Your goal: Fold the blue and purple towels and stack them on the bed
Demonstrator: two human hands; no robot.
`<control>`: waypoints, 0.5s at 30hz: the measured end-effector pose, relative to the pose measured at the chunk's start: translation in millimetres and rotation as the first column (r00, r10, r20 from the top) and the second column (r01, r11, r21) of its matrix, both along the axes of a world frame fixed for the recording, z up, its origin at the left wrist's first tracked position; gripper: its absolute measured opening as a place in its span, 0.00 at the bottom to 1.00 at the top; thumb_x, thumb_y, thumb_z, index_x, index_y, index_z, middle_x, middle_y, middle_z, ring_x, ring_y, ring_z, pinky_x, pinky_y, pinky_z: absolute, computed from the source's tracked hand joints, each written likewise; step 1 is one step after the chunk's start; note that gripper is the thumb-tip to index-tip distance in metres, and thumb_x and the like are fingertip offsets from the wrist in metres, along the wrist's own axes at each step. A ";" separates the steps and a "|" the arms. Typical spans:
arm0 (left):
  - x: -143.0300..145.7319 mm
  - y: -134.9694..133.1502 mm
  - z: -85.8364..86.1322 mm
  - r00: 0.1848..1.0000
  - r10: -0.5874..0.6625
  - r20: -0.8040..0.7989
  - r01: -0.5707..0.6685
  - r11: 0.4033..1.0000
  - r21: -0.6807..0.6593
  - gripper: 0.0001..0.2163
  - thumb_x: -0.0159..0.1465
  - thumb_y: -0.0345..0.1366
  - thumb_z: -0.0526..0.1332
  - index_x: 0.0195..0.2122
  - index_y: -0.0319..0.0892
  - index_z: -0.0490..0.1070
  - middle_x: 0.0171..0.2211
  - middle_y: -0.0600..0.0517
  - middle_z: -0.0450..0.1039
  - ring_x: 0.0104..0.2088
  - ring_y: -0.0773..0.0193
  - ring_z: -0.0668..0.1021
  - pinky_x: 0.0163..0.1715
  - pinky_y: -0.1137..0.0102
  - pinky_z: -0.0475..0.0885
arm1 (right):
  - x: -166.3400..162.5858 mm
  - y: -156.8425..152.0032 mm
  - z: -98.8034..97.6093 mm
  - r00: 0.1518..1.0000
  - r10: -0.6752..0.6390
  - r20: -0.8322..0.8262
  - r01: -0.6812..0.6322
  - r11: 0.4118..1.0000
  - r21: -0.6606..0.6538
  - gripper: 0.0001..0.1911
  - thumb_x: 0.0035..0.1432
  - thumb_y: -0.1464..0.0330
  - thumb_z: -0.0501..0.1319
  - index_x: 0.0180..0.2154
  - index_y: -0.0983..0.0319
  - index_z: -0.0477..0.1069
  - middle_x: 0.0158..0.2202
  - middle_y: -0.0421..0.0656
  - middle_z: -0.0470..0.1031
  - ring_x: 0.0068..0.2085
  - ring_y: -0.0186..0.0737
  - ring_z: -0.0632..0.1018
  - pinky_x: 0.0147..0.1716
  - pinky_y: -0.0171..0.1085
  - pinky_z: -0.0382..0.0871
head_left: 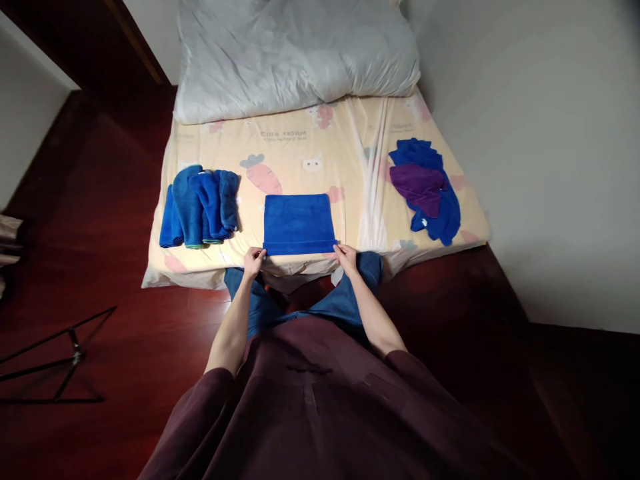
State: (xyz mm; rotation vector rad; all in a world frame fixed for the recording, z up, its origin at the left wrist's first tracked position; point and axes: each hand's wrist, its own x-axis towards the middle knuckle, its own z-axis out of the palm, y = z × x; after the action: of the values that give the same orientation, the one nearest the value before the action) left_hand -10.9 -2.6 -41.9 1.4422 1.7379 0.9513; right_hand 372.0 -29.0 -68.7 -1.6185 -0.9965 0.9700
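Note:
A blue towel lies flat at the front edge of the bed, its near edge turned over in a narrow strip. My left hand pinches the near left corner of that strip. At the near right corner, my right hand grips the towel between thumb and fingers. Several rolled blue towels lie side by side on the left of the bed. To the right is a loose heap of blue towels with a purple towel on top.
The bed has a pale yellow sheet printed with carrots and rabbits. A grey quilt is bunched at the far end. A wall stands at the right, and black tripod legs rest on the dark red floor at left.

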 end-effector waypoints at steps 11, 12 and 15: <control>2.1 1.1 -1.5 0.999 0.020 -0.028 -0.019 0.999 0.031 0.10 0.65 0.42 0.63 0.31 0.43 0.72 0.39 0.46 0.71 0.39 0.56 0.76 0.49 0.61 0.72 | 0.3 3.6 -6.0 1.000 0.005 0.017 -0.005 1.000 0.000 0.33 0.50 0.39 0.64 0.36 0.63 0.77 0.21 0.40 0.73 0.18 0.37 0.70 0.20 0.36 0.65; 2.7 1.7 -0.7 0.999 0.020 -0.030 -0.019 0.999 0.032 0.09 0.65 0.42 0.63 0.31 0.43 0.72 0.38 0.46 0.71 0.39 0.56 0.76 0.49 0.60 0.73 | 0.3 4.6 -6.3 1.000 0.005 0.020 -0.005 1.000 -0.004 0.33 0.50 0.39 0.64 0.37 0.63 0.77 0.22 0.40 0.74 0.18 0.37 0.70 0.20 0.36 0.65; 5.9 1.5 4.7 0.999 0.023 -0.033 -0.022 0.999 0.030 0.09 0.66 0.43 0.63 0.33 0.42 0.73 0.38 0.46 0.70 0.38 0.56 0.76 0.48 0.60 0.73 | -0.7 6.2 -3.3 1.000 0.005 0.029 -0.005 1.000 -0.020 0.33 0.51 0.40 0.64 0.38 0.63 0.78 0.26 0.44 0.78 0.19 0.39 0.72 0.21 0.37 0.68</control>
State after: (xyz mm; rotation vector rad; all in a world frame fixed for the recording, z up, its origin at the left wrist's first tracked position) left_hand -5.0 -1.1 -37.1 1.4680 1.7742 0.9742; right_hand 371.3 -22.8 -72.0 -1.6517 -1.0140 0.9651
